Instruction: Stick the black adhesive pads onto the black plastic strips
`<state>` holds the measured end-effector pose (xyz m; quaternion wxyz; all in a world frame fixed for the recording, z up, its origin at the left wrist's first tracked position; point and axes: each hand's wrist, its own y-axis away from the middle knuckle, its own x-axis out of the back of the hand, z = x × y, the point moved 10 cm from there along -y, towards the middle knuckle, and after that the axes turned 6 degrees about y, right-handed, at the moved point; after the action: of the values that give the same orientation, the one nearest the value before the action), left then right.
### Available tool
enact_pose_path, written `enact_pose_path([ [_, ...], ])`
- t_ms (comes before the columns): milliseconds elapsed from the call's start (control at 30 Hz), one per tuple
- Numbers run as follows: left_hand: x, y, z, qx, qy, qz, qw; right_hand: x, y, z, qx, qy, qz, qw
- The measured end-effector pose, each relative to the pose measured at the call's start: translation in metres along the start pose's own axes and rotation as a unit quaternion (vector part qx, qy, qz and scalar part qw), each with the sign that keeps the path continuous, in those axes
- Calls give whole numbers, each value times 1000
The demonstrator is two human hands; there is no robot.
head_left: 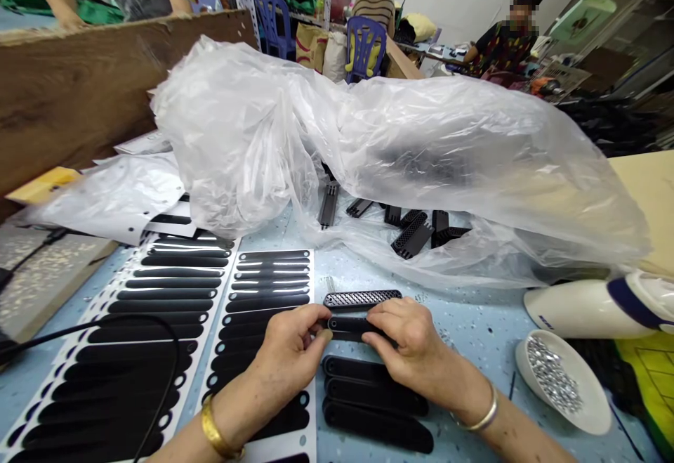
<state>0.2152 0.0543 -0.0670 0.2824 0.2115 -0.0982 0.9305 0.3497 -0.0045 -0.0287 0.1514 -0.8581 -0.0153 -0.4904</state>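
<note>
Both hands meet low on the pale blue speckled table (474, 322). The left hand (287, 347) and right hand (408, 340) pinch the two ends of a narrow black oblong plastic strip (347, 324), thumbs and forefingers closed on it. At twelve o'clock, just beside it, lies a black perforated grille piece (361, 298); at six, flat black strips (375, 396) lie stacked. At nine sit white backing sheets of black oblong stickers (253, 301). At two a crumpled clear plastic bag (400, 147) covers loose black parts, perhaps more grilles. At four stands a white bowl of small silvery screws (566, 386).
</note>
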Motion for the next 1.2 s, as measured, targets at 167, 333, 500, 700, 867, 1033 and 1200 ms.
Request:
enact_pose_path([
  [167, 9, 2, 11, -46, -33, 38, 998, -1, 1, 0, -2, 7, -3, 1000],
  [333, 8, 2, 24, -113, -48, 29, 992, -1, 1, 0, -3, 6, -6, 1000],
  [500, 6, 11, 42, -235, -57, 36, 970, -1, 2, 1, -5, 6, -11, 1000],
  [700, 3, 16, 46, -277, -83, 40, 956, -4, 2, 2, -8, 8, -13, 1000],
  [867, 9, 3, 30, -140, -71, 44, 987, -5, 4, 5, -18, -6, -7, 1000],
  [1033, 10, -1, 19, -73, -50, 31, 996, -5, 4, 5, -18, -20, -10, 1000],
  [1200, 8, -2, 13, -58, -37, 24, 997, -6, 4, 6, -23, -32, -24, 999],
])
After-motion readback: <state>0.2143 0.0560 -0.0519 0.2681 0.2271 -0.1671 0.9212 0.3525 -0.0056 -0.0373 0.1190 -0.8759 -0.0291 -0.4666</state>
